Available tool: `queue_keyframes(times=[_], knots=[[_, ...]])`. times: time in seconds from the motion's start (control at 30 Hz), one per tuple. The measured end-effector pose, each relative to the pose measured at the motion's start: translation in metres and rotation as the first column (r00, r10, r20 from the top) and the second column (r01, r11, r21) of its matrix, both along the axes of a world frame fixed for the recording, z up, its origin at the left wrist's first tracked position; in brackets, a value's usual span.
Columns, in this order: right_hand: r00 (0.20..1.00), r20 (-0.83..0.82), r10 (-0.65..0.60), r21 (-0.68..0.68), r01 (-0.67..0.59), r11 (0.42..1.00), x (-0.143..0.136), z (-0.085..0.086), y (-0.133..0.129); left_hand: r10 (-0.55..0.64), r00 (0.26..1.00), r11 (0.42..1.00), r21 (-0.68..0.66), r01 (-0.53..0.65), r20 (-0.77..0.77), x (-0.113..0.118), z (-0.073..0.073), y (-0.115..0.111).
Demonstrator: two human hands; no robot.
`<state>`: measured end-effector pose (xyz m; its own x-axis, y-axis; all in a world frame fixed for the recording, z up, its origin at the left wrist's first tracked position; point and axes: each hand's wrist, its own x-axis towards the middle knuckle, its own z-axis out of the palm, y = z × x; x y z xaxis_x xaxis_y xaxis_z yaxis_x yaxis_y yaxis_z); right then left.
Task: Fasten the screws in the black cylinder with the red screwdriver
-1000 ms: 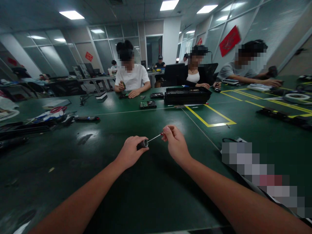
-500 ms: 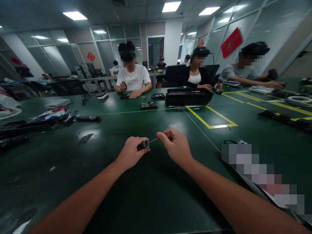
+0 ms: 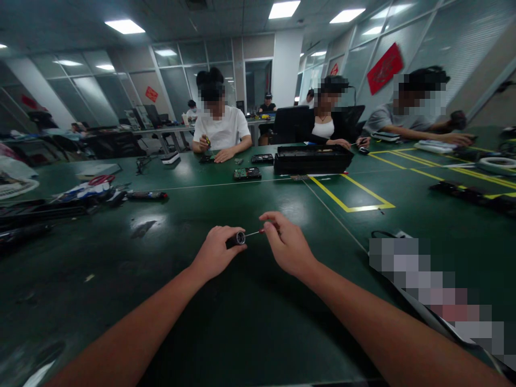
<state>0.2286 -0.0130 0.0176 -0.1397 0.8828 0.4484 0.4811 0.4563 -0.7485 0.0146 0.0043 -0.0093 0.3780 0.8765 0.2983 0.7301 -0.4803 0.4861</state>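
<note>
My left hand (image 3: pixel 217 251) is closed around a short black cylinder (image 3: pixel 241 238) whose round, silvery-rimmed end faces me and to the right. In my right hand (image 3: pixel 287 243) is a thin screwdriver (image 3: pixel 255 233) with a metal shaft and a bit of red at its handle. The shaft points left and its tip reaches the rim of the cylinder; whether it sits in a screw I cannot tell. My right thumb and fingers are around the handle, with the index finger lifted somewhat. Most of the handle is hidden by the hand. Both hands are over the green table (image 3: pixel 193 322).
Beyond my hands lie a circuit-board device (image 3: pixel 247 173) and a long black housing (image 3: pixel 313 160). A black-and-red tool (image 3: pixel 147 195) and cables are at left. A blurred-out sheet (image 3: pixel 427 285) lies right. Several people work across the table, one holding a screwdriver (image 3: pixel 207 141).
My right index finger has lifted and opened away from the thumb, showing more of the red handle. My left hand and the cylinder stay nearly in place.
</note>
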Motion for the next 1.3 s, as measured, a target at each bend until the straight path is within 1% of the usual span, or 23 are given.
queue_keyframes(times=[0.1,0.27,0.37,0.47,0.57,0.63,0.77,0.83,0.93,0.97,1.03,1.13,1.2,1.23,1.3], knots=[[1.0,-0.007,0.025,-0.023,-0.026,0.999,0.002,-0.001,0.002,0.02,1.0,1.0,0.005,-0.02,0.012,-0.001,0.0,0.001],[1.0,0.001,-0.02,-0.012,0.02,1.0,0.002,-0.004,0.003,0.007,1.0,1.0,-0.001,-0.007,0.016,-0.001,0.002,0.0],[1.0,-0.007,-0.001,-0.019,0.001,1.0,0.001,-0.005,0.003,0.022,1.0,1.0,-0.001,-0.022,0.022,-0.001,0.001,0.0],[1.0,-0.024,0.014,-0.048,-0.015,0.999,0.002,-0.004,0.002,0.035,0.999,0.999,-0.003,-0.035,0.037,-0.002,0.0,0.0],[1.0,-0.022,-0.019,-0.089,0.017,0.996,0.002,-0.005,0.003,0.03,0.999,0.999,-0.016,-0.03,0.039,-0.002,0.001,0.0],[0.998,-0.046,-0.03,-0.104,0.025,0.994,0.001,-0.006,0.003,0.028,0.999,0.999,-0.022,-0.027,0.03,-0.002,0.002,-0.001],[0.986,-0.164,0.012,-0.083,-0.026,0.996,0.0,-0.008,0.004,0.036,0.999,0.999,-0.013,-0.036,0.021,-0.002,0.002,-0.002],[0.987,-0.157,0.023,-0.102,-0.04,0.994,0.0,-0.008,0.004,0.041,0.999,0.999,-0.019,-0.04,0.018,-0.002,0.003,-0.002],[0.995,-0.1,-0.027,-0.152,0.011,0.988,0.001,-0.008,0.005,0.036,0.999,0.999,-0.024,-0.036,0.009,-0.001,0.003,-0.003],[0.994,-0.103,-0.042,-0.154,0.026,0.988,0.001,-0.009,0.006,0.034,0.999,0.999,-0.022,-0.034,0.005,-0.001,0.003,-0.003],[0.985,-0.166,-0.04,-0.137,0.017,0.99,0.0,-0.011,0.008,0.039,0.999,0.999,-0.017,-0.039,0.002,-0.001,0.003,-0.002],[0.942,-0.335,-0.003,-0.127,-0.042,0.991,-0.004,-0.014,0.011,0.056,0.998,0.998,-0.024,-0.056,0.007,0.0,0.004,-0.003],[0.884,-0.467,-0.023,-0.184,-0.072,0.98,-0.005,-0.017,0.016,0.045,0.999,0.999,-0.016,-0.045,0.006,0.001,0.007,-0.004],[0.844,-0.533,-0.057,-0.233,-0.082,0.969,-0.005,-0.019,0.018,0.031,1.0,1.0,0.002,-0.031,-0.003,0.002,0.008,-0.005],[0.732,-0.658,-0.178,-0.349,-0.086,0.933,-0.003,-0.023,0.024,0.013,0.999,0.999,0.05,-0.011,-0.037,0.004,0.01,-0.005]])
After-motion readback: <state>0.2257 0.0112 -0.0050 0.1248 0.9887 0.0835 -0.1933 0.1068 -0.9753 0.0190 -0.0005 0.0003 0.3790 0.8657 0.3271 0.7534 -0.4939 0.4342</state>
